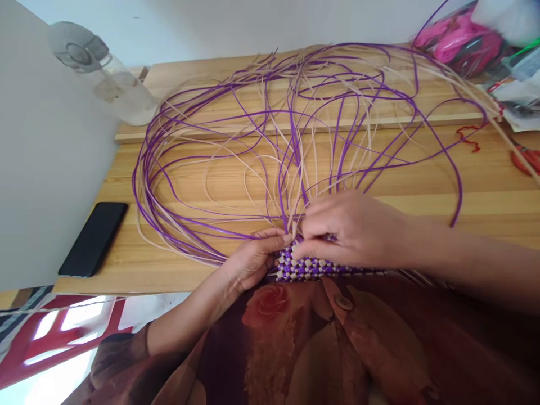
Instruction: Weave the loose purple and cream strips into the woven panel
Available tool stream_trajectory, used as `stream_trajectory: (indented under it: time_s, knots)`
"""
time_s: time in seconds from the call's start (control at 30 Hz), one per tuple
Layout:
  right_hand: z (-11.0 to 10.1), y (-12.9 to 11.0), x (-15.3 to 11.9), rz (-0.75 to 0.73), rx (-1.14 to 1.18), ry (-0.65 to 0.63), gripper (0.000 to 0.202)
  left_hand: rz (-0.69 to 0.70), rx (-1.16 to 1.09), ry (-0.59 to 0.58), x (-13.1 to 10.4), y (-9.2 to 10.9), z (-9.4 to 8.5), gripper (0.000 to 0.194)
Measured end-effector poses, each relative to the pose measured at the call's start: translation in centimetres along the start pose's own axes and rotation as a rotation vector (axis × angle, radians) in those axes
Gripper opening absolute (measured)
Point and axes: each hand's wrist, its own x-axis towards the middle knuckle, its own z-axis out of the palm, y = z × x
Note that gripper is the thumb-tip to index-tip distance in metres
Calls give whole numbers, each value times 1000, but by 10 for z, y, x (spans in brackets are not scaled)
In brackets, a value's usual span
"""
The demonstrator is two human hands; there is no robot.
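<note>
A woven piece (307, 269) in purple and beige knots lies at the table's near edge, against my body. My left hand (257, 256) pinches its left upper corner between thumb and fingers. Over its upper edge my right hand (346, 228) is closed, fingers curled, close to a beige strand (294, 226) that rises from the corner. Whether that strand is in the right fingers is hidden. Long loose purple strands (143, 163) and beige ones fan from the piece across the table in wide loops.
A black phone (93, 239) lies at the left edge of the wooden table (236, 194). Behind it stands a clear bottle (113, 84) with a grey lid. At the right are red-handled scissors (527, 158), a red thread (468, 139) and a pink bundle in plastic (462, 42).
</note>
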Motion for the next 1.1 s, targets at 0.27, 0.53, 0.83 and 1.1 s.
stream_trajectory:
  time_s: [0.27, 0.53, 0.83, 1.1]
  knots:
    - [52, -2, -34, -29, 96, 407, 11, 35, 173, -46, -6, 5, -5, 23]
    - [50, -8, -24, 6, 256, 435, 9, 152, 251, 61, -2, -6, -10, 28]
    - [32, -25, -41, 104, 510, 297, 7, 112, 287, 46, -1, -5, -6, 32]
    - [41, -25, -43, 122, 635, 183, 10, 126, 277, -3, -4, -3, -5, 31]
